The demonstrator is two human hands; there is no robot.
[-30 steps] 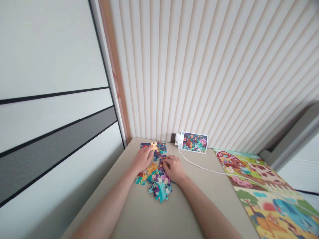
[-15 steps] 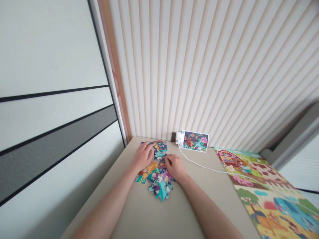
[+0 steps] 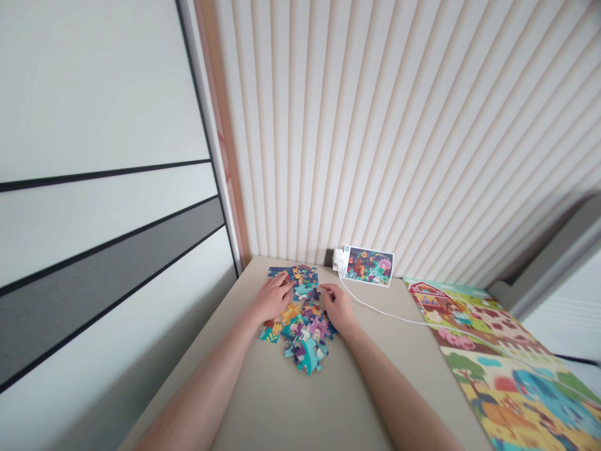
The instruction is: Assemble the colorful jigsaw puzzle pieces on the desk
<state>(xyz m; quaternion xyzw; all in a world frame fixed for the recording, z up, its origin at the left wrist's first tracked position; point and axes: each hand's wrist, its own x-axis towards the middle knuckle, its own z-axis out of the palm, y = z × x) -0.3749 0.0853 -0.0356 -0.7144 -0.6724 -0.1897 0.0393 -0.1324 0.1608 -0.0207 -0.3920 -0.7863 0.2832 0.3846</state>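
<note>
My left hand (image 3: 276, 297) lies open over the left side of a partly joined jigsaw puzzle (image 3: 304, 273), its fingers stretched across the dark blue and orange pieces. At the puzzle's right edge, my right hand (image 3: 337, 304) has thumb and fingers drawn together. Whatever may be between those fingertips is too small to make out. Between the hands sits a teal puzzle piece (image 3: 304, 292). Nearer to me, loose pieces form a colourful heap (image 3: 307, 338), mostly teal and purple. Yellow and orange pieces (image 3: 288, 312) lie beside my left wrist.
A picture card (image 3: 369, 266) leans at the back beside a white charger plug (image 3: 338, 259). Its white cable (image 3: 399, 319) runs rightward across the table (image 3: 300, 413) and over finished farm and animal puzzles (image 3: 469, 326). A ribbed panel (image 3: 300, 125) rises behind; a white cabinet (image 3: 103, 250) stands left.
My right hand has drawn back from over the middle pieces to the puzzle's right edge, uncovering pieces there. My left hand stays on the puzzle's left side. The view has shifted slightly.
</note>
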